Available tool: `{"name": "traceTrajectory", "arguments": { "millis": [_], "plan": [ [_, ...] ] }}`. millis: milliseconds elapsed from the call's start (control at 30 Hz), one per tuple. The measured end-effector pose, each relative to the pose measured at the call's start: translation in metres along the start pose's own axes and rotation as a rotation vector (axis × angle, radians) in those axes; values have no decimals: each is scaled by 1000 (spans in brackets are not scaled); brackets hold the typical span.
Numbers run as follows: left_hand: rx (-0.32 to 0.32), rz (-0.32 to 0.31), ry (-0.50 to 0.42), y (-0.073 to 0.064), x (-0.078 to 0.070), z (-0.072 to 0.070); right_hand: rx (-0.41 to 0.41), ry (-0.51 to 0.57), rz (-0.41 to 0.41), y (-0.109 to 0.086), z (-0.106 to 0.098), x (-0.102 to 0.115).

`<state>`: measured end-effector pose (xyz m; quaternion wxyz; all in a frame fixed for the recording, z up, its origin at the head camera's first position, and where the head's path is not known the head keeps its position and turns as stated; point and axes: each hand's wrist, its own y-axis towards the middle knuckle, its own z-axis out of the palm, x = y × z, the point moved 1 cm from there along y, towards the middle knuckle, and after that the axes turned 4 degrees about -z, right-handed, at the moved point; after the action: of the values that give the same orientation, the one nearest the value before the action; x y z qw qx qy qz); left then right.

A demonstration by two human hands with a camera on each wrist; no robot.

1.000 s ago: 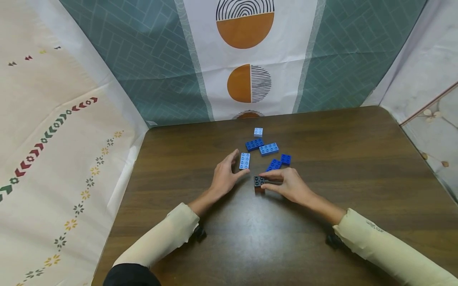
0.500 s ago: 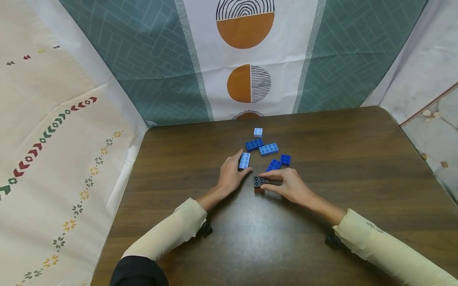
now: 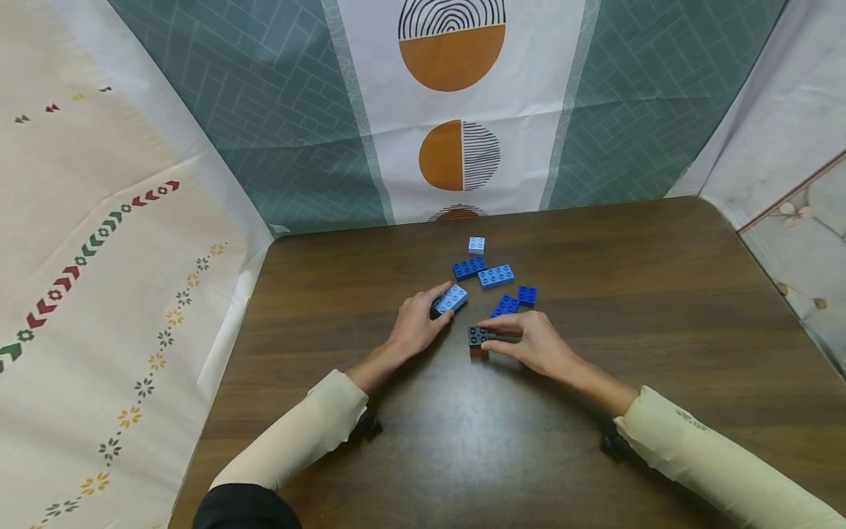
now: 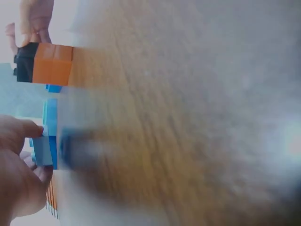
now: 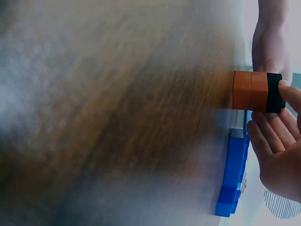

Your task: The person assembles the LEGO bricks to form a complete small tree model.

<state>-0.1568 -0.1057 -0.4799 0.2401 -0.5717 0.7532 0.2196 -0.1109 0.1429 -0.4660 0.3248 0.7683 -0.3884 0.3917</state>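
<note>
My left hand [image 3: 416,323] pinches a light blue toy brick [image 3: 452,299] between thumb and fingers, near the middle of the table. In the left wrist view the same brick [image 4: 42,150] shows side-on at the fingertips. Just to its right, my right hand [image 3: 534,342] grips the black brick [image 3: 479,336] that tops a small stack. Beneath the black one, two orange-brown bricks [image 5: 250,90] stand on the table in the right wrist view, with the thumb and fingertips at the black top.
Behind the hands on the wooden table [image 3: 595,294] lie a small pale blue brick [image 3: 476,245], a dark blue brick [image 3: 470,267] and a mid-blue brick [image 3: 496,276]. Two deep blue bricks, one longer [image 3: 505,305] and one small [image 3: 527,295], sit beyond the right hand.
My left hand has closed in on the light blue brick, taken hold of it and turned it from near upright to slanting right. My right hand has stayed at the stack.
</note>
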Motion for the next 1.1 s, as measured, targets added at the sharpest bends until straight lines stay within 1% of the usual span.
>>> {"name": "traceTrajectory", "arguments": {
  "millis": [167, 400, 567, 733, 833, 1100],
  "plan": [
    [36, 93, -64, -11, 1, -8, 7, 6, 9, 0, 0, 1],
    [75, 213, -144, -26, -4, -22, 13, -9, 18, 1, -1, 2],
    [129, 289, -191, -33, -6, -31, 15, -8, 15, 1, 0, 2],
    [185, 344, -215, -37, -5, -38, 14, -13, -4, 1, 0, 1],
    [220, 370, -212, -39, -5, -40, 12, -26, -14, 1, 0, 2],
    [283, 403, -177, -38, -6, -44, 18, -21, -14, 1, 0, 2]
  ]
}}
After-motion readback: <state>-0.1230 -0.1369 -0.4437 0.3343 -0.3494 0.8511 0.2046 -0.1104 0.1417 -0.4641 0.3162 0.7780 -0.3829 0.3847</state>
